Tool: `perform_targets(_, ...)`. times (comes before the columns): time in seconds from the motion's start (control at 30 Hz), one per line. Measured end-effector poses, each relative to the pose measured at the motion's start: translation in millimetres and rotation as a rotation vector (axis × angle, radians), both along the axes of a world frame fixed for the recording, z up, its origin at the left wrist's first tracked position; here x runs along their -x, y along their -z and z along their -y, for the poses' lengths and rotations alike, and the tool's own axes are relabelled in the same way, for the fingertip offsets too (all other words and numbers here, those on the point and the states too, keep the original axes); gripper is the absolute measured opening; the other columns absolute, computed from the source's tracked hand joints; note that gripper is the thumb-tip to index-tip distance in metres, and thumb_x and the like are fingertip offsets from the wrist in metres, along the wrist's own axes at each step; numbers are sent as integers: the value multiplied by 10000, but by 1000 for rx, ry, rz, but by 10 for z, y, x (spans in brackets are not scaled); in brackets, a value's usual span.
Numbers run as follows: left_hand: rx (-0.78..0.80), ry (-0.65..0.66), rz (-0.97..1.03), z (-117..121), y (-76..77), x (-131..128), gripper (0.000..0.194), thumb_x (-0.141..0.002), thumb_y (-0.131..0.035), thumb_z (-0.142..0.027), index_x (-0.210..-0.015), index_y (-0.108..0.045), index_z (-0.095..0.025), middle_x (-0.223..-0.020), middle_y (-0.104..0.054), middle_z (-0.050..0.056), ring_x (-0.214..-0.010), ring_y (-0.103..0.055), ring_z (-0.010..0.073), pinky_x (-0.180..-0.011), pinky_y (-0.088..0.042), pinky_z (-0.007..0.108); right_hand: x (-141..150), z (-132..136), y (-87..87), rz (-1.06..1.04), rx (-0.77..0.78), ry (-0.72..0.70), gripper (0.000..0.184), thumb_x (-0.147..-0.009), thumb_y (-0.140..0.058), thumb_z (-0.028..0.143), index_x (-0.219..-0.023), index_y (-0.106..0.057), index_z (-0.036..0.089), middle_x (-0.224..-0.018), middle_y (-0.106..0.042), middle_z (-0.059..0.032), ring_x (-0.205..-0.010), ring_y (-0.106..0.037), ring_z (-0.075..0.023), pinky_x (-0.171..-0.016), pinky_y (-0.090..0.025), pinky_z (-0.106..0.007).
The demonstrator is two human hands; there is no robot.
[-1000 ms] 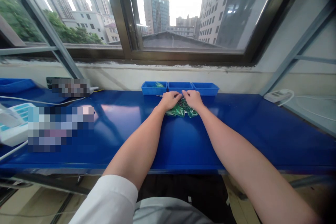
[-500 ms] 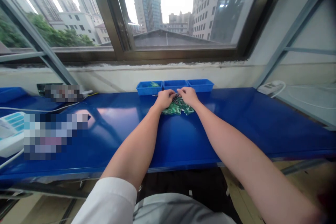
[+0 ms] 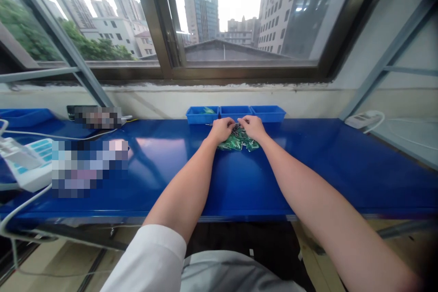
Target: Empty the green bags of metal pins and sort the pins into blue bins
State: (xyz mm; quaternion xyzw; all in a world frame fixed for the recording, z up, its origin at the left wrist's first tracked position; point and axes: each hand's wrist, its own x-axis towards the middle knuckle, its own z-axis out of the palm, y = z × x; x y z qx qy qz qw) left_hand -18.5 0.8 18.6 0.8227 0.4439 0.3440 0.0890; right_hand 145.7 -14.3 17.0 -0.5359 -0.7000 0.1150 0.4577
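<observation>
- Green pieces (image 3: 234,142) lie in a loose heap on the blue table (image 3: 246,182), toward its far side and near the middle, with small shiny bits among them.
- Left hand (image 3: 221,130) is at the left far edge of the heap, its fingers curled inward; what they grip, if anything, I cannot tell.
- Right hand (image 3: 253,128) is at the right far edge, thumb and fingers bent toward the left hand; the fingertips are too small to show whether they pinch a piece.
- The two hands sit close together, fingertips facing each other over the far part of the heap.
- Just beyond the hands, three blue bins stand in a row along the wall: the left bin (image 3: 201,119) with something green inside, then the middle bin (image 3: 225,115) and the right bin (image 3: 272,118).
- A thin rod (image 3: 209,124) shows just left of the left hand.
</observation>
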Motion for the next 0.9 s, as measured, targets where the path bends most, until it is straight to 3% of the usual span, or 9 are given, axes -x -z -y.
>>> perform_targets(0.17,-4,-9,14,-1,-2,4,163,-823,-554,-226,-886,-698,-182,-892,-725,46,-876,-646,197,-852,-470,301,1,-47,30,-197,-7,-86,183,-729,-606,311,-784,-670,149,-681,-680,-42,-638,-621,-162,-647,-461,-275)
perform_targets(0.4,-21,-33,17,-19,13,6,201,-835,-541,-241,-966,-686,-192,-948,-722,46,-921,-645,194,-885,-461,304,-9,-45,8,-336,19,-111,213,-662,-635,362,-698,-671,154,-703,-694,-58,-697,-637,-197,-685,-488,-311)
perform_targets(0.57,-19,-114,47,-23,29,3,374,-819,-575,-316,-1164,-597,-172,-1037,-698,64,-978,-632,202,-894,-456,321,-67,-43,-20,-269,-25,124,233,-694,-575,322,-814,-686,156,-809,-707,-64,-761,-626,-204,-751,-482,-329)
perform_targets(0.73,10,-133,-25,-17,31,11,324,-822,-558,-322,-1108,-620,-183,-1071,-688,59,-1029,-610,214,-897,-449,330,-196,-85,-1,-59,-18,387,412,-703,-534,267,-1092,-632,174,-1084,-665,-85,-1083,-500,-278,-948,-387,-433)
perform_targets(0.9,21,-129,-106,-18,35,15,270,-831,-535,-336,-1033,-653,-200,-1081,-679,58,-1033,-597,221,-910,-436,339,-248,-103,26,49,168,428,708,-688,-593,329,-1367,-417,228,-1359,-491,-97,-1209,-372,-361,-964,-344,-528)
